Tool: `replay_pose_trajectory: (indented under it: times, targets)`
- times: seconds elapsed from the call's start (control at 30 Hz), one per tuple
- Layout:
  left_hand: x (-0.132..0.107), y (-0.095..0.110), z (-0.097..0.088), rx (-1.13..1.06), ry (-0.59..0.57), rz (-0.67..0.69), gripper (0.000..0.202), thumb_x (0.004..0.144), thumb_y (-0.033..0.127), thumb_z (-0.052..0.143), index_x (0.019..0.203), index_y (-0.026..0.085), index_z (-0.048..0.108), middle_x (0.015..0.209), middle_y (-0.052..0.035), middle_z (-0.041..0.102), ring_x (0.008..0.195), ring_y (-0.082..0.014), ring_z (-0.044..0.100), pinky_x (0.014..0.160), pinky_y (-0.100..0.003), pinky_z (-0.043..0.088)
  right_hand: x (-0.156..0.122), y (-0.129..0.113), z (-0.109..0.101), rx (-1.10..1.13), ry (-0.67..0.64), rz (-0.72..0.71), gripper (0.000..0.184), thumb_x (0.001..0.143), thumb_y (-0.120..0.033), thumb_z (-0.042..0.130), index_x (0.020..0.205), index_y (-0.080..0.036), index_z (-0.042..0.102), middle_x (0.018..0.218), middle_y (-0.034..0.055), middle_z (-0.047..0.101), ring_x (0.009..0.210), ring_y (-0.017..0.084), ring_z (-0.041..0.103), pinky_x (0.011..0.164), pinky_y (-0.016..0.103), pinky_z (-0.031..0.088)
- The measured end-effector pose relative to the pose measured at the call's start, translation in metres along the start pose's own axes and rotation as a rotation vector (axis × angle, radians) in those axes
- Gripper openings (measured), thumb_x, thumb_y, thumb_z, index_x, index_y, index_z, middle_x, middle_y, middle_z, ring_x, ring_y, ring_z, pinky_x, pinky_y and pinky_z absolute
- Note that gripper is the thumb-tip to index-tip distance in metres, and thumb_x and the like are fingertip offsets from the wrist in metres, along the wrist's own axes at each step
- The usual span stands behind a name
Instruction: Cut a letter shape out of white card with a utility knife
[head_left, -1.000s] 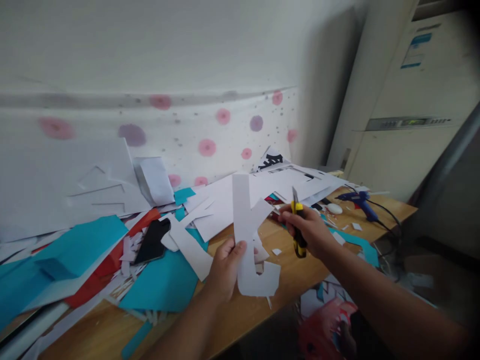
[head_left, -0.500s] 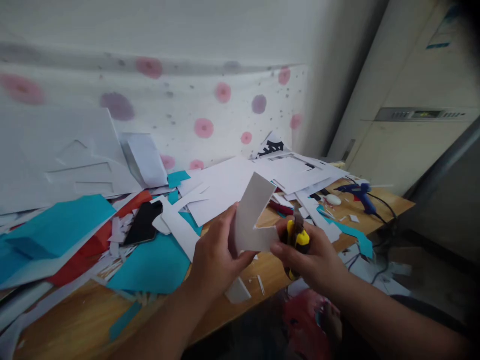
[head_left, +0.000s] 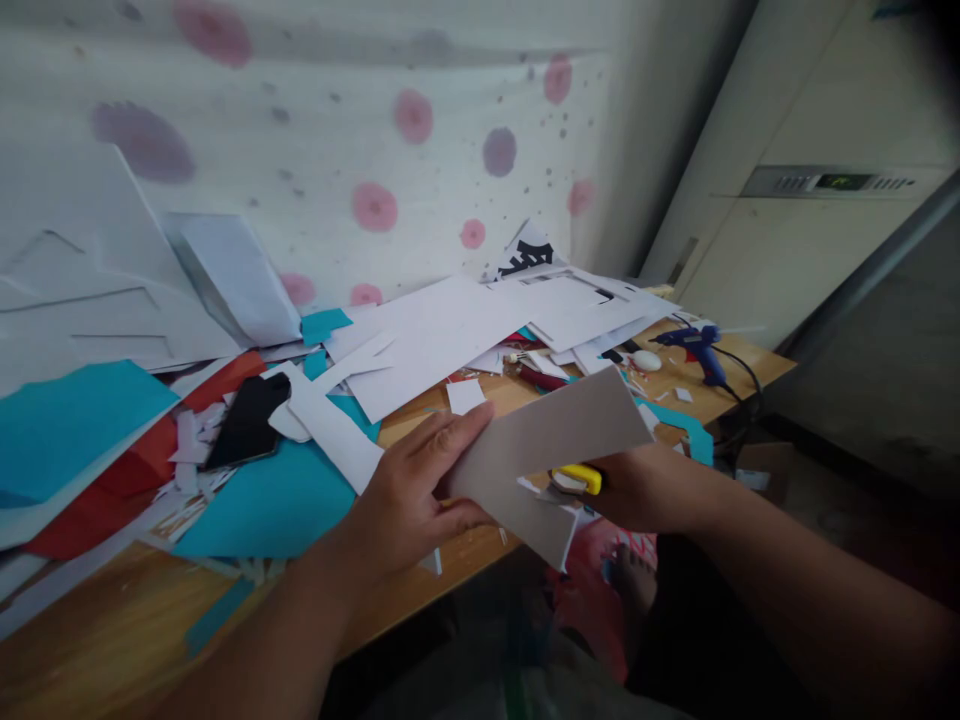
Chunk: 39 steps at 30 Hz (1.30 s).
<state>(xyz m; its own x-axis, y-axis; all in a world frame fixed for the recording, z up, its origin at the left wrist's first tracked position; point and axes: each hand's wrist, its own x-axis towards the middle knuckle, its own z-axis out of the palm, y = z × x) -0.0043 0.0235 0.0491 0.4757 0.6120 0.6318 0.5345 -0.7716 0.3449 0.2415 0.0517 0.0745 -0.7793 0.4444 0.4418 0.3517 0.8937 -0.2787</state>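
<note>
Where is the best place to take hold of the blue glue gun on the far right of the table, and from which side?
Probably by its handle, coming from above and the near side. The blue glue gun lies flat on the wooden table near the far right corner, nozzle pointing left towards the white papers. Its cord runs off to the right, so avoid that side. Finer detail is too small to tell.
</note>
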Motion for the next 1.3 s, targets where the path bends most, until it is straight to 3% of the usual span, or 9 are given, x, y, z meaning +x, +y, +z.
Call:
replay_pose_trajectory:
  times: [0.13,0.27,0.47,0.63,1.17,1.3]
  targets:
    - [0.001,0.002,0.001,-0.02,-0.026,0.016,0.074,0.081,0.046,0.062,0.145,0.032,0.026,0.12,-0.0087,0.058,0.102,-0.0216,0.059,0.081,-0.031,0.052,0.001,-0.001,0.005,-0.005,0.052,-0.035,0.02,0.07,-0.006,0.051,0.081,-0.015,0.065,0.078,0.0055,0.067,0.069,0.014,0.057,0.06,0.025,0.04]
    - [0.0,0.003,0.0,-0.046,-0.037,0.013,0.075,0.081,0.044,0.064,0.144,0.03,0.028,0.122,-0.0088,0.057,0.106,-0.022,0.057,0.085,-0.032,0.051,0.003,-0.003,0.005,-0.05,0.015,-0.039,0.016,0.069,-0.008,0.053,0.077,-0.017,0.063,0.072,0.003,0.065,0.065,0.013,0.055,0.057,0.024,0.038]
    - [-0.002,0.002,-0.001,-0.102,-0.045,0.023,0.076,0.079,0.045,0.066,0.144,0.029,0.03,0.122,-0.01,0.057,0.107,-0.0232,0.057,0.084,-0.032,0.051,0.003,-0.006,0.005,-0.105,0.073,-0.09,0.013,0.066,-0.01,0.051,0.07,-0.018,0.061,0.065,0.0011,0.061,0.057,0.011,0.047,0.051,0.023,0.029]
    - [-0.003,0.004,0.001,-0.172,-0.045,-0.006,0.075,0.077,0.046,0.068,0.142,0.03,0.034,0.122,-0.0101,0.057,0.106,-0.0239,0.058,0.081,-0.031,0.052,0.001,-0.003,0.009,-0.1,0.025,-0.08,0.012,0.068,-0.009,0.05,0.066,-0.019,0.057,0.057,-0.0019,0.055,0.051,0.009,0.041,0.05,0.024,0.026]
    - [-0.002,0.004,0.003,-0.264,-0.079,-0.023,0.077,0.073,0.05,0.069,0.14,0.033,0.035,0.122,-0.0084,0.057,0.107,-0.023,0.057,0.086,-0.032,0.049,0.003,-0.013,0.009,-0.071,0.03,0.004,0.009,0.07,-0.014,0.059,0.072,-0.02,0.066,0.075,0.002,0.067,0.068,0.015,0.055,0.058,0.026,0.038]
    - [-0.002,0.004,0.004,-0.276,-0.092,-0.03,0.079,0.071,0.051,0.071,0.14,0.033,0.037,0.118,-0.0083,0.059,0.102,-0.023,0.057,0.084,-0.032,0.049,0.003,-0.01,0.011,-0.043,-0.033,0.038,0.011,0.071,-0.014,0.056,0.07,-0.022,0.063,0.075,0.0026,0.067,0.076,0.017,0.059,0.066,0.027,0.043]
